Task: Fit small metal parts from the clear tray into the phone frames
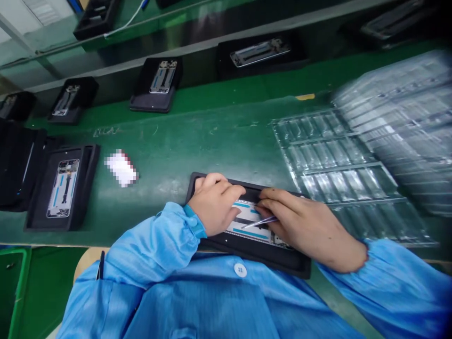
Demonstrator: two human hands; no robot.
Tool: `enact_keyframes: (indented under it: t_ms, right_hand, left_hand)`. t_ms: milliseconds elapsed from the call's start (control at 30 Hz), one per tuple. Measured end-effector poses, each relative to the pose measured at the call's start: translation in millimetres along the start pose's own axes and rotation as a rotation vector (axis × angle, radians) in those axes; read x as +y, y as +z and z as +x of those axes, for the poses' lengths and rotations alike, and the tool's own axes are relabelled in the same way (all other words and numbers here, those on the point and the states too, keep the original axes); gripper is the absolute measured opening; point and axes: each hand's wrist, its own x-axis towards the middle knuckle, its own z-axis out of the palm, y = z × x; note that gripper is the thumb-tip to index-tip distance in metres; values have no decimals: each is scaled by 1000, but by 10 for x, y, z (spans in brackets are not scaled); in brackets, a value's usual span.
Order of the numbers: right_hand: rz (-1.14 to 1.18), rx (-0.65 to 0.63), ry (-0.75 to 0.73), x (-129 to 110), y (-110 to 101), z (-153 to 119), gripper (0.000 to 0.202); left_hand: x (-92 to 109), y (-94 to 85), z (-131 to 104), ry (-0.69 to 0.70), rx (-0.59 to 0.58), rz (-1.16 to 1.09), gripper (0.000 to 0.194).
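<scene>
In front of me a black foam tray holds an opened phone frame with blue strips on its white face. My left hand lies over the left end of this frame, fingers bent and thumb against it, gripping it. Tweezers are pinched in my right hand, which is closed over the frame's right end. Their tips point left, just over the white face; whether they touch it I cannot tell. My fingers hide both ends of the frame.
Stacked black trays with another phone frame stand at left. A white card-like thing, pixelated, lies beside them. Clear plastic blister trays spread and pile at right. Along the back, more black trays carry phone frames.
</scene>
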Motion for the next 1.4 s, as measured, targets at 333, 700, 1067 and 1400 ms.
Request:
enact_keyframes:
  t_ms: [333, 700, 1067, 1400]
  right_hand:
    - [-35, -85, 35, -66, -49, 28, 34]
    - [-25, 23, 133, -147, -19, 4, 27]
    - [-115, 138, -11, -222, -55, -17, 21]
    - [-30, 68, 97, -330, -107, -79, 32]
  left_hand:
    - [-12, -5, 8, -1, -27, -24, 38]
    - [2, -26, 5, -1, -37, 18, 41]
    - [34, -63, 10, -26, -47, 64, 36]
    - [32, -60, 6, -30, -33, 80, 38]
